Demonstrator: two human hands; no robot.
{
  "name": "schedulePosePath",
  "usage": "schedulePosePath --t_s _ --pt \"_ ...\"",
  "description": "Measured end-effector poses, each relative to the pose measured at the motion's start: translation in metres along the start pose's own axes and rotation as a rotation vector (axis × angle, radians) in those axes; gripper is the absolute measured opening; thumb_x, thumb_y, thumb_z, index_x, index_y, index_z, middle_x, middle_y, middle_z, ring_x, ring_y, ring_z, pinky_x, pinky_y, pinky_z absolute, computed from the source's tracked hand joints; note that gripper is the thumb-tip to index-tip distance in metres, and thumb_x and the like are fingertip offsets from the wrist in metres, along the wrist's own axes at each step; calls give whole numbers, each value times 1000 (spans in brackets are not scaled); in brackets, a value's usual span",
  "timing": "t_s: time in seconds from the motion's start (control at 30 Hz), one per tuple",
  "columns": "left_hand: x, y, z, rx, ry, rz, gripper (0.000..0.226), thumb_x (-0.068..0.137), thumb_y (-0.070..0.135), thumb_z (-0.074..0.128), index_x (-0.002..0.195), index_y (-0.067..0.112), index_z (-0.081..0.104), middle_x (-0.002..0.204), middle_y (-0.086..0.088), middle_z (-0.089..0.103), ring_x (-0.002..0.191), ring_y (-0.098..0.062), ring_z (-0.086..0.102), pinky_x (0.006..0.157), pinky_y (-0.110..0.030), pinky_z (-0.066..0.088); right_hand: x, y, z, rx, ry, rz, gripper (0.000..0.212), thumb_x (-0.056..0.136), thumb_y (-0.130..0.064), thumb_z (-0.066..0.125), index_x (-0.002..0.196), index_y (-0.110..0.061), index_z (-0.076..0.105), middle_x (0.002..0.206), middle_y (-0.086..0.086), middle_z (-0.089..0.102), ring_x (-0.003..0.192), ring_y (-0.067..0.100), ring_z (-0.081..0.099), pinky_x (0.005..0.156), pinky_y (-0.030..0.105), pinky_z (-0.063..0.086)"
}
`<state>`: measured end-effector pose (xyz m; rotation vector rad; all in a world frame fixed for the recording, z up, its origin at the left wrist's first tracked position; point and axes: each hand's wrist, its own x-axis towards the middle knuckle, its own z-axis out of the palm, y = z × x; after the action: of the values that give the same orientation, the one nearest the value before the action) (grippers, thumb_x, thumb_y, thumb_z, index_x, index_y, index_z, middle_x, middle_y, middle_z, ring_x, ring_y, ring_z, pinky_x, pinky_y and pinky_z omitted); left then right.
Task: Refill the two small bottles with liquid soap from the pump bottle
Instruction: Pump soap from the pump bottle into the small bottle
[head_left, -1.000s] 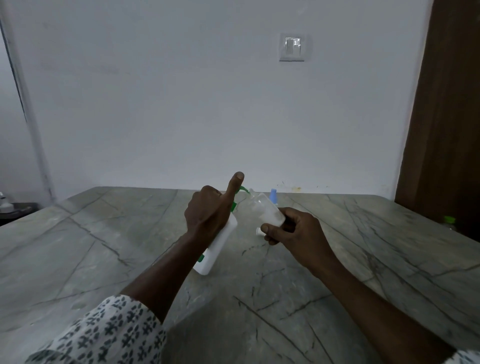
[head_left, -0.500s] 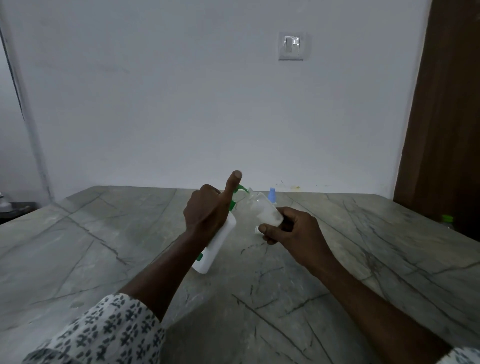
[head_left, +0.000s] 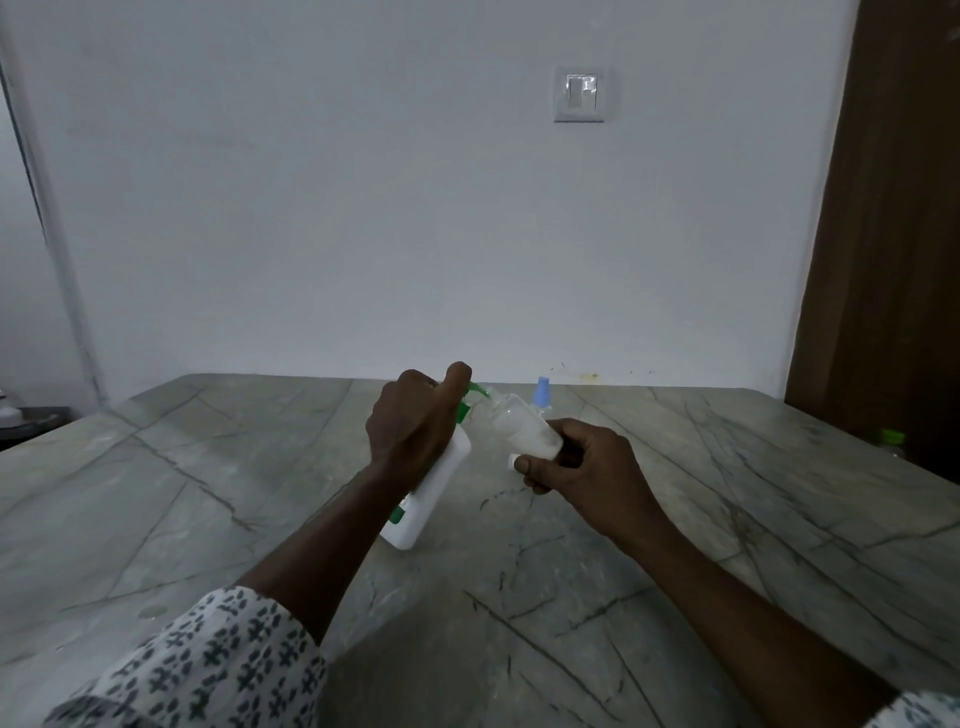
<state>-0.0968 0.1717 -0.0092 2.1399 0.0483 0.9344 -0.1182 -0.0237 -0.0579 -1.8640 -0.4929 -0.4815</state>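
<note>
pump bottle (head_left: 434, 493) is gripped in the left hand (head_left: 413, 431), tilted to the right, its lower corner resting on the table (head_left: 208, 467). fingers are wrapped round the white body; the thumb (head_left: 457, 376) is laid on top of the green pump head (head_left: 475, 397). small bottle (head_left: 524, 428), clear, is grasped in the right hand (head_left: 582, 467), tipped so its open mouth is brought up against the green spout. pale liquid is seen pooled in its lower end. a small white cap-like piece (head_left: 513, 460) is seen at the right thumb tip. second small bottle, with a blue top (head_left: 542, 392), is left standing upright on the table just behind the right hand, apart from both hands. patterned sleeve (head_left: 208, 665) is seen on the left forearm. wall switch (head_left: 581, 93) is noted above.
</note>
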Motion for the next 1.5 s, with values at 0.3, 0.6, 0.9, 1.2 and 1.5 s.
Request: schedulePosePath --t_s 0.3,0.6,0.9,1.2,1.5 --pt "-2 2 1 -1 -17 11 79 78 88 32 44 17 32 47 2 47 52 -21 50 57 -32 35 2 1 -1 5 18 1 45 76 -24 83 115 -5 68 83 5 77 64 10 73 61 18 56" --pt "0 0 1 1 17 7 60 78 62 40 52 8 44 52 -5 50 54 -23 47 54 -29 34 1 2 0 19 -3 -1 46 75 -22 85 115 -6 69 81 3 77 64 11 73 60 17 56" --pt "0 0 3 -13 -3 -14 82 74 90 34 45 14 40 52 -1 59 56 -23 57 59 -33 41 1 0 -1 7 10 -4 47 77 -23 83 117 -4 67 86 8 76 64 9 73 61 17 56" --pt "-2 1 1 3 23 18 60 80 61 43 45 13 35 44 4 40 49 -19 43 53 -29 30 1 2 0 -13 10 -3 46 74 -24 85 114 -9 69 80 1 77 62 9 73 60 16 55" --pt "-3 1 1 -2 -21 15 81 72 93 31 44 17 31 46 2 47 50 -21 49 56 -33 37 1 0 -1 5 26 -9 47 75 -23 85 114 -5 69 81 6 77 61 10 73 59 16 54"
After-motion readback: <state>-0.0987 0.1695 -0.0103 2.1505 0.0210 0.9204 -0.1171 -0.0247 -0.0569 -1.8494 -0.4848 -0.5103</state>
